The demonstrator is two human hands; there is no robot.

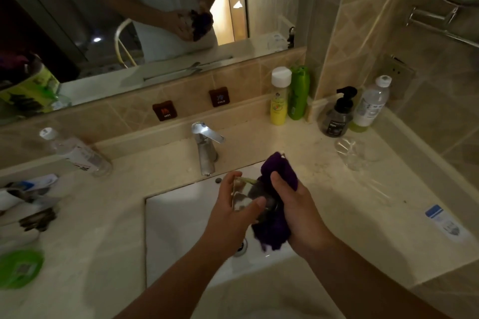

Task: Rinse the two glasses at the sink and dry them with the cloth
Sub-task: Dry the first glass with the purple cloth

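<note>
Clear glass (246,195) is held over the sink (181,215), the left hand (233,211) with its grip curled round the glass. Against it, the right hand (298,204) clamps a purple cloth (277,171). A second glass (348,153) stands on the surface (337,202) to the right, near the bottles (337,114), well apart from the tap (206,147).

Beige tiled wall (344,33), wide mirror (129,21), marble counter (103,215)
</note>
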